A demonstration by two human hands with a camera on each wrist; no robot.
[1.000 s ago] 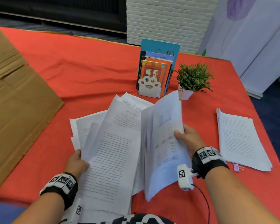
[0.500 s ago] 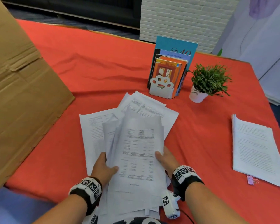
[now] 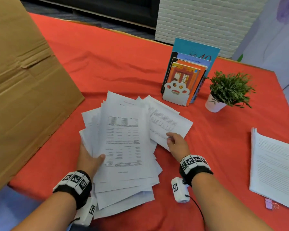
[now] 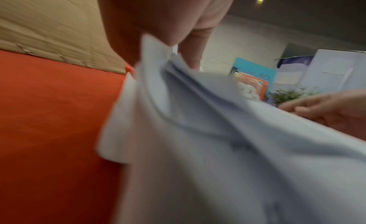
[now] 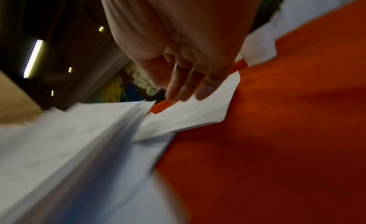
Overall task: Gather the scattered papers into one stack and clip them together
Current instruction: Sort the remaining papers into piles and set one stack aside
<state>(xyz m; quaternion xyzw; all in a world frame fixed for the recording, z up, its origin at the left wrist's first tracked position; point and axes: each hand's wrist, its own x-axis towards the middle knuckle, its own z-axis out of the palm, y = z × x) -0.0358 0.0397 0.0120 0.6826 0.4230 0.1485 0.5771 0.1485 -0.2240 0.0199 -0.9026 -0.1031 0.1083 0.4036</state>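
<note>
A loose pile of printed papers lies on the red tablecloth in front of me. My left hand grips the pile's left edge, thumb on the top sheet and fingers underneath; the left wrist view shows the sheets bent up in that hand. My right hand rests with straight fingers on separate sheets that fan out from the pile's right side. A purple binder clip lies at the near edge of another paper stack on the far right.
A large cardboard box fills the left side, close to the pile. Books in a white paw-shaped bookend and a small potted plant stand behind the papers. Bare red cloth lies between the pile and the right stack.
My right hand has let go of the pile's right edge and moved right onto the fanned-out sheets. My left hand keeps its grip on the pile's left edge.
</note>
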